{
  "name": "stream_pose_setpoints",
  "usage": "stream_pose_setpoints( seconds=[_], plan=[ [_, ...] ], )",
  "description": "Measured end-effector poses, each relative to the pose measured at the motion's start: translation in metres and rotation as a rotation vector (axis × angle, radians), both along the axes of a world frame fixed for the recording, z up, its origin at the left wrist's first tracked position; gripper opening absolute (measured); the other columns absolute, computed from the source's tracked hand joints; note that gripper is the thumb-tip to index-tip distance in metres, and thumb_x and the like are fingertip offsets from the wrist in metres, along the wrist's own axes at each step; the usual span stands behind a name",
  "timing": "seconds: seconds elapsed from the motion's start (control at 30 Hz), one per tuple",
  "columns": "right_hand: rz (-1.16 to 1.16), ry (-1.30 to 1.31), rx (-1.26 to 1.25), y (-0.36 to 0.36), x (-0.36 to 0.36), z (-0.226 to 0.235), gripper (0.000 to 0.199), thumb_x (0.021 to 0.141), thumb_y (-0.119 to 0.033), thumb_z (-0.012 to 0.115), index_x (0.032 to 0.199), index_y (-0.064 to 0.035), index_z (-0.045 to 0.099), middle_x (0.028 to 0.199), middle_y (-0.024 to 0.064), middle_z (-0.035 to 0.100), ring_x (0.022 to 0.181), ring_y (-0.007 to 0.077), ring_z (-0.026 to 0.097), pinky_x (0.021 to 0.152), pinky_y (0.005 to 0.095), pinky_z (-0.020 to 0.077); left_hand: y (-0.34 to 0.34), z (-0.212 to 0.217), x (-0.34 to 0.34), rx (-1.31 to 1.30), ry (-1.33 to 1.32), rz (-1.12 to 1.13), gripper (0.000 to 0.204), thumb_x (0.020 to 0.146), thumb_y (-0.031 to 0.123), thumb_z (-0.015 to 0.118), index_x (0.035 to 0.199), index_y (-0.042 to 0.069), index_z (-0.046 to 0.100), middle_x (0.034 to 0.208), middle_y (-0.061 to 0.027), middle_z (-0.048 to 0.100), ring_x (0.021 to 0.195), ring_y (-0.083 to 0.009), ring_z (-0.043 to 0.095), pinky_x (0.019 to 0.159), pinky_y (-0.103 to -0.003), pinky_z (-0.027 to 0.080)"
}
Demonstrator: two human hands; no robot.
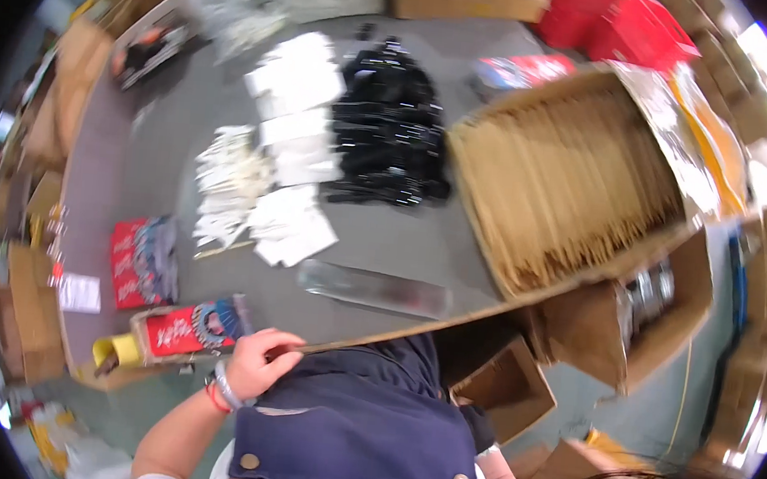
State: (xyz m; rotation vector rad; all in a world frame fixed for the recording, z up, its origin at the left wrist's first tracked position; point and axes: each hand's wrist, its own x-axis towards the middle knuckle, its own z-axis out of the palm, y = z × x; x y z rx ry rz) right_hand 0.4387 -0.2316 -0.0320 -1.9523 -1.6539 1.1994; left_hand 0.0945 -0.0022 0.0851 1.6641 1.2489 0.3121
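Note:
My left hand rests at the table's front edge, fingers loosely curved, with a gap between thumb and forefinger and no held thing showing. It is nearest to a red and blue printed box lying just left of it. Only part of my right forearm shows beside my dark blue apron; the right hand is hidden. In front of me lies a long clear plastic piece. Beyond it are piles of white slips, smaller cream-white pieces and a heap of shiny black items.
On the right of the grey table stands a big carton packed with thin brown sheets. Open cardboard boxes sit below that side. Another red box lies at the left, near a yellow tape roll. Red bins stand at the back right.

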Motion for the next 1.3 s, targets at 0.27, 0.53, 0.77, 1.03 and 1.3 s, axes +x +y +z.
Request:
stream_pose_setpoints(
  seconds=[0.27, 0.53, 0.77, 1.03, 1.3],
  plan=[
    [0.137, 0.252, 0.171, 0.175, -0.049, 0.101, 0.02, 0.091, -0.012, 0.055, 0.107, -0.0024, 0.062, 0.099, 0.0101, 0.062, 0.096, 0.0234, 0.059, 0.087, 0.0291, 0.0449, -0.235, -0.076, -0.103, -0.306, 0.076, 0.681, 0.031, 0.093, 0.01, 0.058, 0.123, 0.004, 0.06, 0.106, -0.0122, 0.066, 0.1, -0.0195, 0.062, 0.086, -0.029, 0.05],
    [1.332, 0.891, -0.236, 0.236, -0.197, 0.122, 0.034, 0.091, -0.028, 0.063, 0.11, 0.0009, 0.064, 0.106, 0.0156, 0.064, 0.102, 0.0287, 0.062, 0.089, 0.0349, 0.0457, -0.304, -0.123, -0.074, -0.422, -0.439, 1.109, 0.033, 0.093, 0.011, 0.059, 0.124, 0.0, 0.055, 0.111, -0.0076, 0.062, 0.101, -0.015, 0.059, 0.09, -0.029, 0.048],
    [1.455, 0.835, -0.345, 0.227, -0.221, 0.118, 0.036, 0.091, -0.029, 0.063, 0.113, -0.0009, 0.063, 0.106, 0.0152, 0.065, 0.099, 0.029, 0.061, 0.087, 0.0369, 0.046, -0.303, -0.122, -0.091, -0.386, -0.313, 0.998, 0.03, 0.088, 0.019, 0.069, 0.112, 0.003, 0.062, 0.099, -0.0078, 0.067, 0.091, -0.0157, 0.063, 0.084, -0.031, 0.051],
    [1.486, 0.742, -0.432, 0.233, -0.225, 0.122, 0.037, 0.091, -0.03, 0.063, 0.117, -0.0029, 0.061, 0.106, 0.0147, 0.065, 0.097, 0.0294, 0.061, 0.084, 0.0391, 0.0464, -0.301, -0.125, -0.08, -0.393, -0.382, 1.029, 0.026, 0.086, 0.012, 0.07, 0.108, 0.004, 0.061, 0.095, -0.0049, 0.064, 0.084, -0.0118, 0.058, 0.075, -0.027, 0.05],
    [1.456, 0.668, -0.505, 0.242, -0.213, 0.13, 0.039, 0.091, -0.031, 0.063, 0.12, -0.0049, 0.06, 0.107, 0.0142, 0.065, 0.094, 0.0297, 0.06, 0.082, 0.0413, 0.0467, -0.306, -0.132, -0.095, -0.431, -0.523, 0.891, 0.028, 0.082, 0.012, 0.072, 0.104, 0.004, 0.058, 0.091, -0.0031, 0.061, 0.088, -0.0127, 0.055, 0.08, -0.029, 0.046]
  ],
)
